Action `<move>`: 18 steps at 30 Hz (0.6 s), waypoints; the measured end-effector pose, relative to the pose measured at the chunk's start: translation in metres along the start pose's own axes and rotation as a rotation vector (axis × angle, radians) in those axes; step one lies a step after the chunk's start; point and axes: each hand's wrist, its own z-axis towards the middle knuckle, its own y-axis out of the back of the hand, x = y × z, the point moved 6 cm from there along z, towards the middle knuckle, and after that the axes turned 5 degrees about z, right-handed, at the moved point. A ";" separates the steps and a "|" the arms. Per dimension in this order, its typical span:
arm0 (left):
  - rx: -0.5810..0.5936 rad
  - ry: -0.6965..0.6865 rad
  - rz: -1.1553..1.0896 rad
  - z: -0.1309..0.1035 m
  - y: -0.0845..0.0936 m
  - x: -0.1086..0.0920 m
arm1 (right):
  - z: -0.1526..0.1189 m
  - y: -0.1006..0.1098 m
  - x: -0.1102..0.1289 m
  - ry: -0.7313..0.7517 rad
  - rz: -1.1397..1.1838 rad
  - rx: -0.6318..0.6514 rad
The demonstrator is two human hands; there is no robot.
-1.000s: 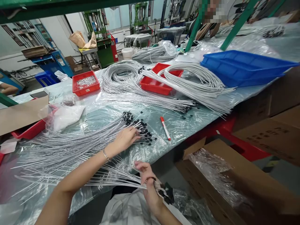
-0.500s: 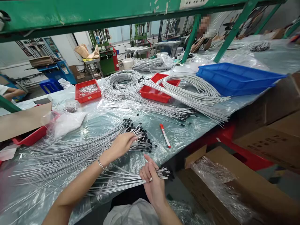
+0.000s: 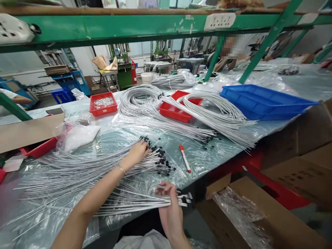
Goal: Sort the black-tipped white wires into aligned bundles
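Many grey cables with black tips [image 3: 103,169] lie fanned out across the plastic-covered table [image 3: 145,130]. My left hand [image 3: 137,152] rests on this pile near the black tips, its fingers bent down around some cable ends. Close to the table's front edge, my right hand [image 3: 169,204] is wrapped round a smaller bunch of white cables [image 3: 140,200], whose black ends stick out to the right of it. A red and white marker [image 3: 185,158] lies to the right of the large pile.
Coiled cables [image 3: 140,97] lie further back, beside a red tray of small metal parts [image 3: 103,103] and a blue tray [image 3: 267,103]. An open cardboard box [image 3: 272,207] stands low on the right. A green beam [image 3: 145,27] crosses above. A person [image 3: 225,55] is at the back.
The view has tilted up, showing more of the beam. My left hand has shifted slightly over the black tips. My right hand's raised index finger has come down and its grip has turned.
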 end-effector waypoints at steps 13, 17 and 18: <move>0.100 0.020 -0.018 -0.023 -0.007 0.041 | -0.004 -0.010 -0.002 -0.083 0.067 0.204; 0.093 0.014 0.013 -0.027 -0.009 0.046 | -0.004 -0.008 -0.002 -0.088 0.057 0.204; 0.077 0.023 -0.016 -0.026 -0.007 0.048 | -0.004 -0.008 -0.002 -0.090 0.055 0.202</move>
